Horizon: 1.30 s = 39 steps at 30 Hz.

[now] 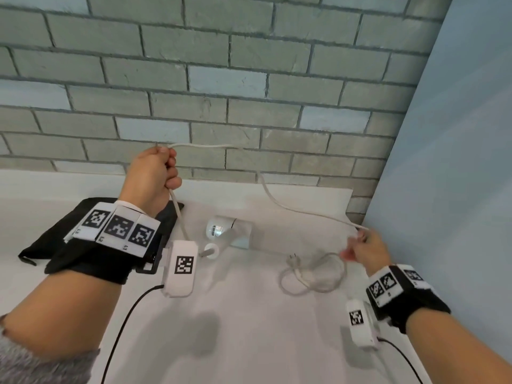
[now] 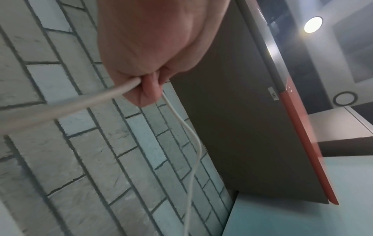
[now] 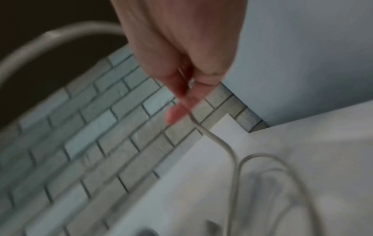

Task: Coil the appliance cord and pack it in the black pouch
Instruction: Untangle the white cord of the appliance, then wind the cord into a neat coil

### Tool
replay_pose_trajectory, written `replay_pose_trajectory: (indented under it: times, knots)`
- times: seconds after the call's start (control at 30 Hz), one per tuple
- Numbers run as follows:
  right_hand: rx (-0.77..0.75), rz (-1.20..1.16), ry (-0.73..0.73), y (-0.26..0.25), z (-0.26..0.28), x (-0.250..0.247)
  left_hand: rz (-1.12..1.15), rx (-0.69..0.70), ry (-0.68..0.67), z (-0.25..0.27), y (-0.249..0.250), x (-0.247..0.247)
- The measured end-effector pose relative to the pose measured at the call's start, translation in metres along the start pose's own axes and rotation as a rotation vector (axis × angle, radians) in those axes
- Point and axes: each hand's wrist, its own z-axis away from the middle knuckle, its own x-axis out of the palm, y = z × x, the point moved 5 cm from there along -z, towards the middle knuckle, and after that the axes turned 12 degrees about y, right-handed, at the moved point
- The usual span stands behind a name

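Seen from above, the left hand (image 1: pixel 155 173) fists the white cord (image 1: pixel 279 202), raised to draw slack; the black pouch (image 1: pixel 41 242) waits on the surface (image 1: pixel 249 328). The left wrist view confirms that closed grip. At the right wrist, the right hand (image 3: pixel 181 52) pinches the cord to guide it.

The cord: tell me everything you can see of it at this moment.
The cord is thin, off-white and flexible, not yet coiled. The left hand grips it in a raised fist; from there one stretch drops toward the white appliance, another sags across to the right hand, which pinches it. Beyond, it lies in loose loops on the table, ending in the plug.
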Motion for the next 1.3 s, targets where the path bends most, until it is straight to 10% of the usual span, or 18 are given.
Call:
replay_pose_trajectory:
  times: [0.1, 0.17, 0.23, 0.4, 0.6, 0.8, 0.93, 1.3]
  knots:
    - [-0.228, -0.778, 0.09, -0.066, 0.001, -0.013, -0.017, -0.026, -0.025, 0.007, -0.006, 0.004]
    - [-0.421, -0.831, 0.116, -0.093, 0.005, -0.014, -0.016, -0.036, -0.034, 0.01, -0.009, 0.007]
    - [-0.571, -0.409, 0.1, -0.095, 0.011, 0.002, -0.006, -0.033, -0.049, 0.013, -0.009, 0.01]
    - [-0.496, 0.709, -0.684, -0.032, 0.034, 0.058, -0.024, -0.008, -0.118, 0.023, -0.004, 0.021]
    - [-0.83, 0.018, -0.348, -0.144, 0.072, 0.042, -0.179, 0.012, -0.411, 0.055, -0.009, 0.055]
    - [-1.021, 0.356, -0.151, -0.177, 0.098, 0.046, -0.29, 0.047, -0.593, 0.075, -0.012, 0.07]
    - [-0.785, 0.156, -0.518, -0.176, 0.102, 0.056, -0.246, 0.071, -0.66, 0.083, -0.016, 0.07]
    - [-0.849, -0.483, -0.162, -0.235, 0.096, -0.004, -0.669, 0.223, -0.819, 0.073, -0.1, 0.041]
